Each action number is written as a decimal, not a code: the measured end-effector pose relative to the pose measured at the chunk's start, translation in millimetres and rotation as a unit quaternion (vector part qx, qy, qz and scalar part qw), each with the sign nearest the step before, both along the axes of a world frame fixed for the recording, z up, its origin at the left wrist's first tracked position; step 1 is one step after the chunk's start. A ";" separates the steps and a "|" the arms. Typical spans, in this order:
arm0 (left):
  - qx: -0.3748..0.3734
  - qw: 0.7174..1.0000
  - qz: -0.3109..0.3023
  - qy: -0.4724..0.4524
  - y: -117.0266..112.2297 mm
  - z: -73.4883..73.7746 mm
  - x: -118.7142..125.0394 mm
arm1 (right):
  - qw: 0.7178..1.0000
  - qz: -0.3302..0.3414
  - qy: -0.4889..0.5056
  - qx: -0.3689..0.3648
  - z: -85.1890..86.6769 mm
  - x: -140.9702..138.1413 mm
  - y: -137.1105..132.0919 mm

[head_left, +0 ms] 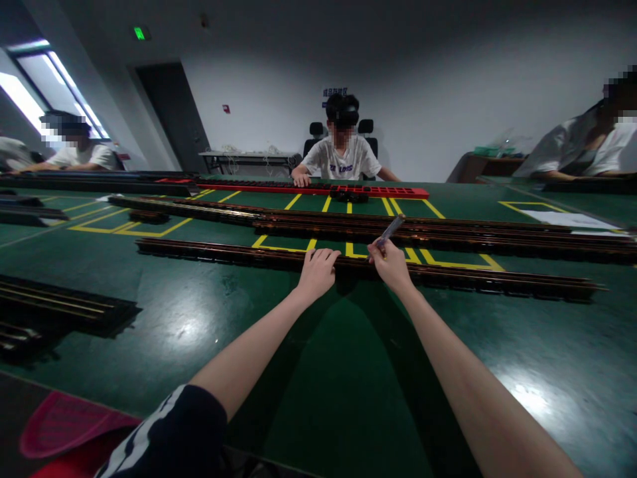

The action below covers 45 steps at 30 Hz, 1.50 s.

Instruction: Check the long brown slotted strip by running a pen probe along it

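Observation:
A long, thin dark strip [478, 276] with reddish-brown edges lies across the green table in front of me. My left hand [318, 271] is closed over the middle of this strip, its fingers curved across the top; the thumb is hidden. Just to the right, my right hand [391, 264] grips a slim pen-shaped tool [394, 228] with a clear, bluish handle. The tool leans up and to the right, and its lower end points down at the strip. Whether that end touches the strip I cannot tell.
Behind my strip lies a bundle of similar dark strips [468, 237]. More dark strips [64, 302] lie at left. Yellow tape [124, 233] marks the green table [164, 358]. Across it, a person [343, 156] sits behind a red slotted strip [398, 192]. Other people sit left and right.

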<state>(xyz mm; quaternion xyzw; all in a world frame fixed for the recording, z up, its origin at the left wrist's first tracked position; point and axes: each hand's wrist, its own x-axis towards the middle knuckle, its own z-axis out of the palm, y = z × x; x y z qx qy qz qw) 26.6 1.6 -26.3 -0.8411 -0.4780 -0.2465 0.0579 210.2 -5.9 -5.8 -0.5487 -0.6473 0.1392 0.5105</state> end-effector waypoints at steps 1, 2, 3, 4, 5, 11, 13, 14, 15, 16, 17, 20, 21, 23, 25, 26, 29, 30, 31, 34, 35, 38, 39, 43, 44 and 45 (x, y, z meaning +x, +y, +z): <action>0.000 1.000 -0.001 -0.001 0.1 -0.1 -0.2 | 1.000 0.002 0.001 0.000 -0.1 0.0 -0.1; -0.001 1.000 -0.001 -0.002 0.1 0.0 -0.4 | 1.000 0.004 0.002 0.001 -0.1 0.1 -0.3; -0.002 1.000 -0.002 -0.003 0.1 0.0 -0.5 | 1.000 0.005 0.002 0.000 0.0 0.0 -0.5; -0.005 1.000 -0.003 -0.004 0.1 0.2 -0.6 | 1.000 0.007 0.002 -0.001 0.3 -0.1 -0.8; -0.007 1.000 -0.004 -0.006 0.0 0.4 -0.7 | 1.000 0.007 0.002 -0.004 0.6 -0.2 -1.1; -0.011 1.000 -0.008 -0.014 -0.9 1.3 -0.6 | 1.000 0.008 0.007 -0.012 2.2 -1.3 -2.2; -0.010 1.000 -0.007 -0.011 -1.2 1.5 -0.4 | 1.000 0.011 0.008 -0.012 2.1 -1.4 -2.4; -0.010 1.000 -0.006 -0.010 -1.3 1.7 -0.3 | 1.000 0.012 0.008 -0.012 2.0 -1.4 -2.5; -0.011 1.000 -0.005 -0.008 -1.4 1.9 -0.2 | 1.000 0.014 0.008 -0.013 1.9 -1.3 -2.7; -0.013 1.000 -0.004 -0.007 -1.5 2.1 -0.2 | 1.000 0.015 0.007 -0.013 1.7 -1.2 -2.8; -0.015 1.000 -0.003 -0.007 -1.5 2.4 -0.3 | 1.000 0.017 0.007 -0.012 1.6 -1.1 -2.9; -0.018 1.000 -0.002 -0.007 -1.4 2.6 -0.4 | 1.000 0.016 0.008 -0.010 0.9 -0.7 -2.5; -0.017 1.000 -0.003 -0.008 -1.2 2.4 -0.4 | 1.000 0.016 0.009 -0.011 0.5 -0.4 -2.0; -0.011 1.000 -0.006 -0.007 -0.7 1.7 -0.4 | 1.000 0.015 0.012 -0.012 -0.7 0.1 -0.3; -0.005 1.000 -0.005 -0.003 -0.1 0.9 -0.3 | 1.000 0.014 0.016 -0.012 -2.2 0.8 1.9; -0.003 1.000 -0.004 -0.001 0.1 0.7 -0.3 | 1.000 0.014 0.019 -0.011 -3.0 1.1 2.9; -0.005 1.000 0.000 0.002 0.7 0.5 -0.4 | 1.000 0.016 0.023 -0.006 -4.9 1.9 4.7; -0.007 1.000 -0.001 0.001 0.9 0.5 -0.5 | 1.000 0.018 0.023 -0.006 -5.1 2.1 4.8; -0.008 1.000 -0.003 -0.001 1.0 0.7 -0.6 | 1.000 0.018 0.023 -0.006 -5.1 2.2 4.6; -0.005 1.000 -0.008 -0.007 0.5 1.5 -0.9 | 0.999 0.017 0.026 -0.011 -3.2 1.9 2.9; -0.002 1.000 -0.010 -0.009 -0.1 2.0 -0.9 | 0.999 0.017 0.028 -0.015 -2.2 1.7 2.1; 0.007 1.000 -0.014 -0.012 -2.6 3.9 -0.5 | 0.999 0.019 0.035 -0.027 0.7 0.8 -0.1; 0.011 1.000 -0.017 -0.013 -3.5 4.5 -0.2 | 0.999 0.019 0.037 -0.030 1.3 0.7 -0.7; 0.021 0.999 -0.040 0.001 -5.0 4.8 1.8 | 0.998 0.025 0.046 -0.021 1.0 1.0 -1.6; 0.017 0.998 -0.050 0.014 -4.7 4.3 2.5 | 0.998 0.026 0.048 -0.016 0.5 1.2 -1.8; 0.012 0.998 -0.058 0.026 -4.1 3.7 3.2 | 0.998 0.025 0.049 -0.016 0.1 1.4 -1.9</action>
